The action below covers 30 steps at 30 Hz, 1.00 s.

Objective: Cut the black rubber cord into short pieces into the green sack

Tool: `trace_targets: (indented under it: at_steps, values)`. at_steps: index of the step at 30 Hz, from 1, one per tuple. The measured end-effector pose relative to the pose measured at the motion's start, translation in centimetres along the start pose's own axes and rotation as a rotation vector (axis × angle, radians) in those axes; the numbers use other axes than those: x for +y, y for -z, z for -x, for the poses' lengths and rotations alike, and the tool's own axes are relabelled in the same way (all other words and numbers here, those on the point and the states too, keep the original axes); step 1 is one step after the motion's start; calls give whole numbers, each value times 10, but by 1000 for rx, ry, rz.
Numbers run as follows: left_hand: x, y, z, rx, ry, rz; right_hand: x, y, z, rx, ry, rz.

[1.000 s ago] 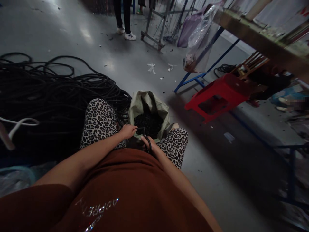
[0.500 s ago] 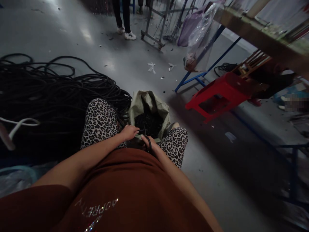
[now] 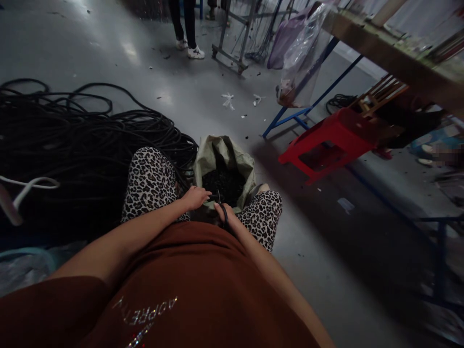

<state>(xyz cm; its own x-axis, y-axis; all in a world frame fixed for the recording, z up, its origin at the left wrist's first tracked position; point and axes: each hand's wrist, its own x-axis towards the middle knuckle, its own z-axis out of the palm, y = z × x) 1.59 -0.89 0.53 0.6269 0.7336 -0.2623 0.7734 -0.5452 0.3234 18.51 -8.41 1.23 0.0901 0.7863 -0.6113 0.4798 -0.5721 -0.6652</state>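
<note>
I sit with an open green woven sack [image 3: 232,154] between my knees; it holds small black pieces [image 3: 224,182]. My left hand [image 3: 195,197] is closed at the sack's near rim, pinching a thin black cable end. My right hand [image 3: 224,214] sits just below the rim, fingers wrapped through the dark loop handles of scissors [image 3: 224,212] whose blades point at the left hand. A large heap of black cable [image 3: 72,145] lies on the floor to my left, against my left knee.
A red plastic stool [image 3: 328,140] stands to the right under a wooden bench [image 3: 391,63] on blue legs. Clear plastic bags [image 3: 297,58] hang from the bench. A person's legs [image 3: 186,29] and a metal cart [image 3: 235,38] are at the far end.
My left hand has crept slightly right along the sack's rim toward the scissors. Otherwise the view only shifts a little.
</note>
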Motion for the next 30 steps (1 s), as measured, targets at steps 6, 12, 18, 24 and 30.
trace_targets:
  at_steps: [6, 12, 18, 24, 30]
  values:
    - [-10, -7, -3, -4, 35, -1, 7, -2, -7, 25, -20, 43]
    - [-22, -10, -3, -18, 65, -41, 13, -4, -11, -8, -84, -50]
    - [-27, -16, -5, -12, 128, -41, 22, -6, -16, -20, -116, -40]
    - [-25, -13, -5, 13, 156, 6, 16, -2, -11, 40, -145, -105]
    - [-20, -6, -3, 49, 181, -8, 5, 1, -1, -25, -132, -205]
